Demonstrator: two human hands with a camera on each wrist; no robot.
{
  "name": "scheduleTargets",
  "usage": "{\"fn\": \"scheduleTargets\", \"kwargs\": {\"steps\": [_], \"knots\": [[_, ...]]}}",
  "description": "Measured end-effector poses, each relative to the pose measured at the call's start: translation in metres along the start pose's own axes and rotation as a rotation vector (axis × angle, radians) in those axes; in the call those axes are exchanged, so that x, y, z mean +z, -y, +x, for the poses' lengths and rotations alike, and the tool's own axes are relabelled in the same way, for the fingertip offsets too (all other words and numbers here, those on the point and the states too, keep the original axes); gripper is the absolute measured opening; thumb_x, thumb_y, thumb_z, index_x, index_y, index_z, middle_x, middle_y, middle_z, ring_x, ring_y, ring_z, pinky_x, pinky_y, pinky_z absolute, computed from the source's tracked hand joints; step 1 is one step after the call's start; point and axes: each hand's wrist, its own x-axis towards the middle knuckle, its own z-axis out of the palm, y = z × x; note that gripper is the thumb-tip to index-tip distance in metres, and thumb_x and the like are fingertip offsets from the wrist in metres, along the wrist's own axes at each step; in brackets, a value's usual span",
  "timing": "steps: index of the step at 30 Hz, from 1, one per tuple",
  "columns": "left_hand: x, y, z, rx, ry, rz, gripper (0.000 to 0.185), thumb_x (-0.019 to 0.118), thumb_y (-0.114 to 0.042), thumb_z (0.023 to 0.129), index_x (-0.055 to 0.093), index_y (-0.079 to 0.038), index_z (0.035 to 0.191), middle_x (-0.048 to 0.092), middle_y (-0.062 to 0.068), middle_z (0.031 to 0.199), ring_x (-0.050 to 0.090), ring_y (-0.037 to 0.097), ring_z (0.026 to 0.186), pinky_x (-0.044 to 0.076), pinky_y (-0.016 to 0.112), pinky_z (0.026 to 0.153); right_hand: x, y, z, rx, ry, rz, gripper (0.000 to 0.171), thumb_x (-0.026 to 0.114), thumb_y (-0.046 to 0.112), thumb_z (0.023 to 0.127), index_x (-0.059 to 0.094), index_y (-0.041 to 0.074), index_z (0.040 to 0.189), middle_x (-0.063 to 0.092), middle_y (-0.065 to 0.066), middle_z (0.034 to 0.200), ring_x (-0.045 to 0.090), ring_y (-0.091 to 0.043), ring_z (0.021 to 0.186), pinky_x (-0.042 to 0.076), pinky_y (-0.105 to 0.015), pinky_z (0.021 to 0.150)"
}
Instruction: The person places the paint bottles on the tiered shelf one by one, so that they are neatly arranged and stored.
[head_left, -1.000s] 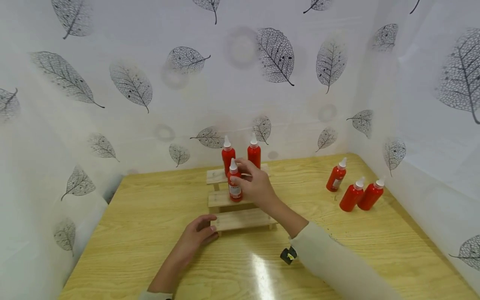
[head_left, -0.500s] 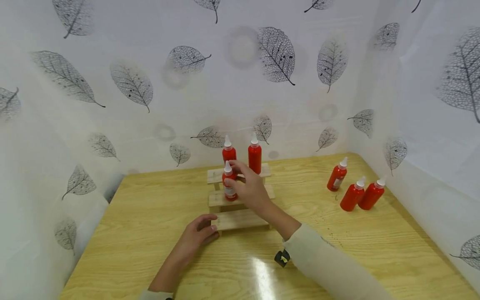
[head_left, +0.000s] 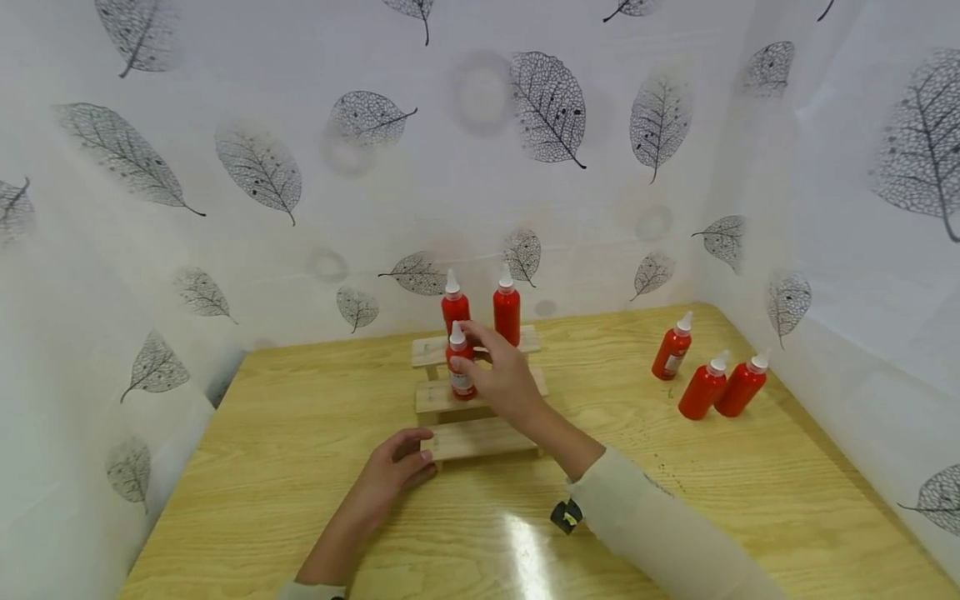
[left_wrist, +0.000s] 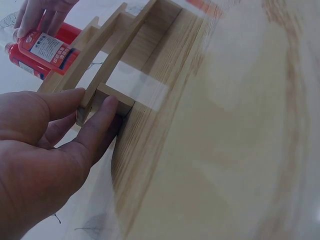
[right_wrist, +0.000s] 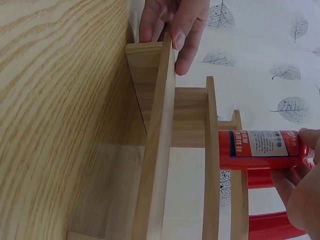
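Wooden rack [head_left: 487, 440] is apparently being steadied by a left hand [head_left: 395, 465], whose thumb and fingers are pinching the end of its lowest step. Just beyond, a right hand [head_left: 504, 379] is gripping a red bottle [head_left: 460, 385] around its upper body, holding it upright on the middle step, likely against tipping. Three more bottles [head_left: 703, 393] are standing at right on the table [head_left: 300, 433]; two back bottles [head_left: 507, 317] are occupying the top step.

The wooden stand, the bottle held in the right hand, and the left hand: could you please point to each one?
Wooden stand [head_left: 480, 440]: head view, top of the lowest step.
Held bottle [right_wrist: 266, 148]: right wrist view, its label.
Left hand [head_left: 388, 473]: head view, middle of the hand.
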Motion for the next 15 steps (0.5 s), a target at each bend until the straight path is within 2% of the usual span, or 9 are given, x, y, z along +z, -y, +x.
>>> {"fn": "scheduleTargets", "kwargs": {"steps": [7,11,15], "knots": [[0.000,0.000,0.000,0.003,0.002,-0.006,0.044,0.062,-0.011,0.101,0.047,0.002,0.141,0.047,0.018,0.131,0.060,0.024,0.116,0.057,0.036,0.104,-0.017,0.001,-0.007,0.042,0.005,-0.021,0.054,0.071,0.025,0.096,0.051,0.011,0.144,0.060,-0.007,0.138,0.060,-0.026,0.124,0.055,-0.041,0.107],[0.000,0.001,0.001,0.014,0.013,-0.008,0.045,0.061,-0.011,0.101,0.046,0.004,0.140,0.048,0.018,0.129,0.059,0.024,0.115,0.057,0.035,0.105,-0.042,0.001,-0.019,0.056,-0.029,-0.043,0.055,0.072,0.026,0.096,0.051,0.008,0.144,0.059,-0.013,0.137,0.059,-0.030,0.125,0.054,-0.045,0.109],[0.000,0.001,0.001,0.018,0.013,-0.008,0.044,0.061,-0.011,0.101,0.046,0.004,0.140,0.047,0.019,0.131,0.059,0.024,0.115,0.057,0.036,0.104,-0.073,-0.005,-0.033,0.045,-0.103,-0.069,0.055,0.072,0.022,0.095,0.051,0.006,0.144,0.059,-0.013,0.138,0.057,-0.031,0.129,0.051,-0.044,0.111]]}}
